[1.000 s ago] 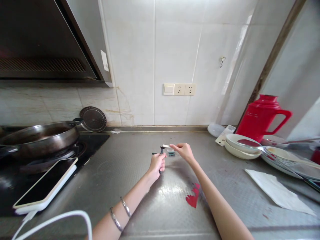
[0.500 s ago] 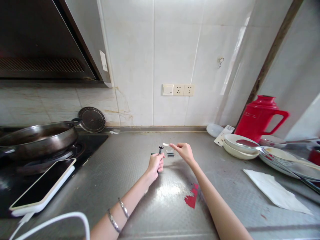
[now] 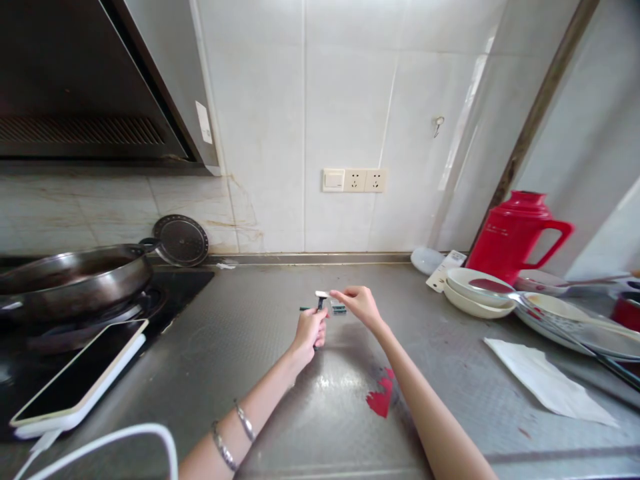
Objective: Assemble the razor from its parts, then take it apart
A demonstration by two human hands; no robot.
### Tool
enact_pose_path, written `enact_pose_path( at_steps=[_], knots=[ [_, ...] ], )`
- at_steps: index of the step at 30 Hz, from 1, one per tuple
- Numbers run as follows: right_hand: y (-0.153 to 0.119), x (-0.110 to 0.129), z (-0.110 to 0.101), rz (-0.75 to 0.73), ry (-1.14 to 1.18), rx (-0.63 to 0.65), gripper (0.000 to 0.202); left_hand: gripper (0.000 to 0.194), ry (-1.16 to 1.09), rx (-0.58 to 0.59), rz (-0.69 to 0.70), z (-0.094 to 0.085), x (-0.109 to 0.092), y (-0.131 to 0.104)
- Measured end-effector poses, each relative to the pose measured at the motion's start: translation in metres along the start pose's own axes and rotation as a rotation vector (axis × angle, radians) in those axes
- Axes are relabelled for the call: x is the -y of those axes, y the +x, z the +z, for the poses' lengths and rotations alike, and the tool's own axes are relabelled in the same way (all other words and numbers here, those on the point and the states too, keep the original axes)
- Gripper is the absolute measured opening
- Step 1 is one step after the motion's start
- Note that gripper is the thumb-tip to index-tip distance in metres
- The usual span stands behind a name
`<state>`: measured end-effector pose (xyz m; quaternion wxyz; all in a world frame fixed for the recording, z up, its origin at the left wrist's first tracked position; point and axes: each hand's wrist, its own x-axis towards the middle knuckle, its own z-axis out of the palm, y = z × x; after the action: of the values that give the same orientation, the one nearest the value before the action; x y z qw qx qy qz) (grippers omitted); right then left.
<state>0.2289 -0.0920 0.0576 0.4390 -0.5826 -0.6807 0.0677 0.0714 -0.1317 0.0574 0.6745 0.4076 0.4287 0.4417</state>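
Observation:
Near the middle of the metal counter [image 3: 235, 347], my left hand [image 3: 310, 328] is wrapped round a thin black handle [image 3: 321, 303] that stands upright. My right hand [image 3: 357, 304] pinches a small white strip [image 3: 321, 294], which lies across the top of the black handle; whether they touch cannot be told. Just behind and between the hands lies a small clear packet with dark green strips [image 3: 339, 309]. A dark thin piece [image 3: 304, 309] shows left of my left fingers. A torn red patch [image 3: 381, 395] is on the counter beside my right forearm.
A steel pan [image 3: 75, 277] stands on the black stove at left, with a phone [image 3: 80, 373] and white cable [image 3: 125, 430] nearer. At right are a red thermos [image 3: 515, 237], stacked bowls [image 3: 477, 307], plates [image 3: 580, 323] and a white napkin [image 3: 547, 383].
My right hand has moved slightly left, bringing the white strip from beside the black handle to over its top. My left hand keeps its hold. The view has shifted a little.

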Motion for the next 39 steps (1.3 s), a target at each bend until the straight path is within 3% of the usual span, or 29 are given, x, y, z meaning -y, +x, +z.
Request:
enact_pose_path(
  at_steps=[5,11,17,23,27,31,39],
  knots=[
    [0.001,-0.005,0.001,0.056,-0.02,0.01,0.061,0.029,-0.021,-0.004,0.028,-0.002,-0.001,0.001],
    [0.001,-0.007,0.001,0.024,0.057,0.059,0.06,0.028,-0.034,-0.013,0.03,-0.002,-0.004,0.0],
    [0.003,-0.019,-0.004,0.156,0.053,-0.054,0.063,0.029,-0.04,0.017,0.048,-0.003,-0.002,0.002],
    [0.006,-0.011,-0.005,0.156,0.335,0.081,0.057,0.033,-0.047,0.035,0.119,-0.004,-0.003,0.003],
    [0.004,0.0,-0.003,0.242,0.599,0.187,0.049,0.033,-0.031,0.036,0.149,-0.006,-0.002,0.005],
    [0.002,0.004,0.001,0.314,0.724,0.187,0.042,0.034,-0.028,0.039,0.164,-0.009,-0.002,0.008],
    [0.001,-0.004,0.011,0.332,0.709,0.139,0.037,0.032,-0.02,0.078,0.171,-0.014,-0.002,0.01]
  ],
)
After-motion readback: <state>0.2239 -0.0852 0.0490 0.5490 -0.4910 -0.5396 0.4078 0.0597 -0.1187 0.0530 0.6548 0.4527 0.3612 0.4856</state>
